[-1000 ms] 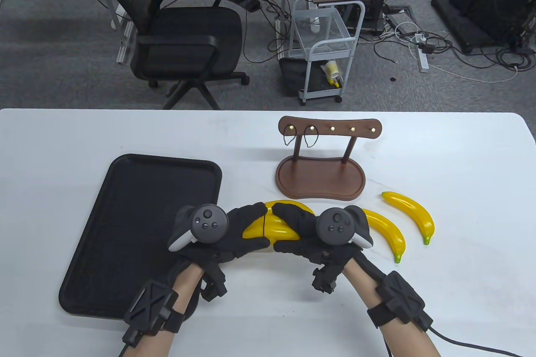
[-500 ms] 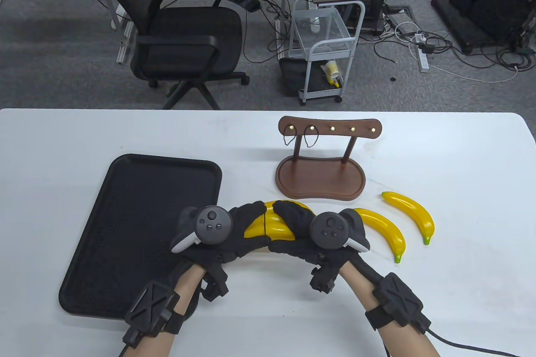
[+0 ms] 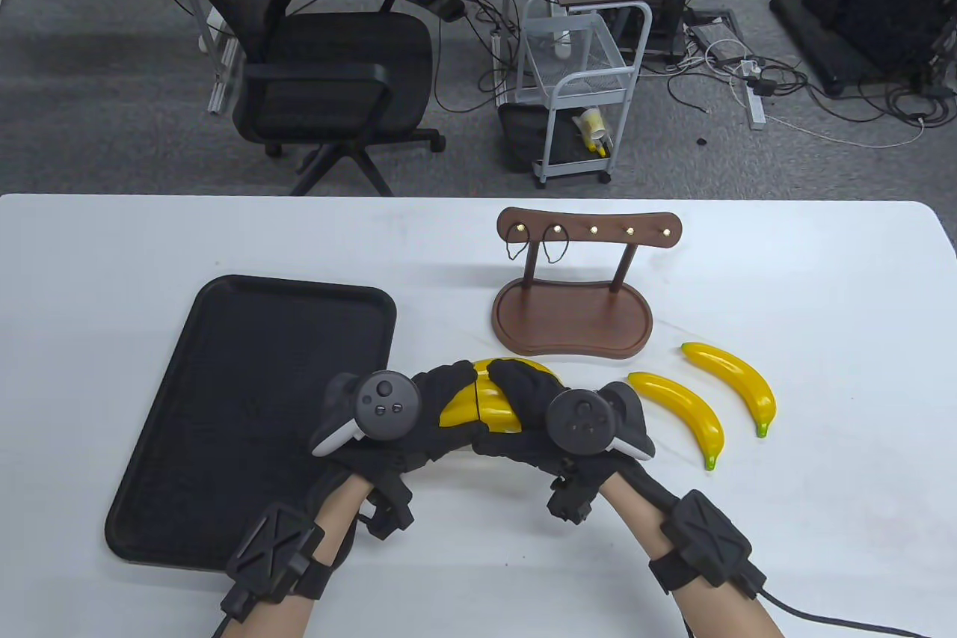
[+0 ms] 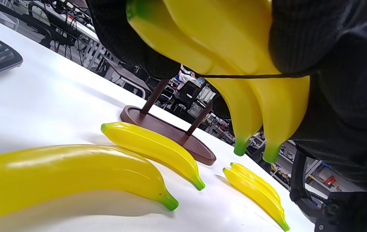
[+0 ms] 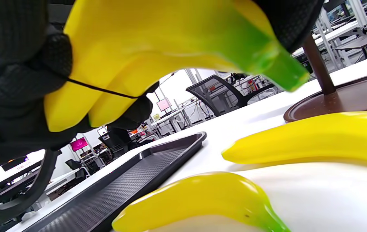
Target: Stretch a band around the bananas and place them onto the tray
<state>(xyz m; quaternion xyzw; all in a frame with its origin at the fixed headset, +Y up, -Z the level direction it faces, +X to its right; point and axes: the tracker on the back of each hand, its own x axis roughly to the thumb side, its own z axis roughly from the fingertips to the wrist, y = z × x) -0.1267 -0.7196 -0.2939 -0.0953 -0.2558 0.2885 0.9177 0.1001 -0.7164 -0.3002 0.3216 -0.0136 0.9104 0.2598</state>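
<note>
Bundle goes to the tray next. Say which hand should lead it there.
Left. The left hand grips the banded bananas on the side nearest the tray; the right hand grips the far end, so it would have to reach across.

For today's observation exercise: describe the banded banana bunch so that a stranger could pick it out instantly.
Start at the black tray on the white table; just right of it, both gloved hands hold the banded bunch above the tabletop. Unlike the loose bananas lying further right, it has a thin black band across it.
</note>
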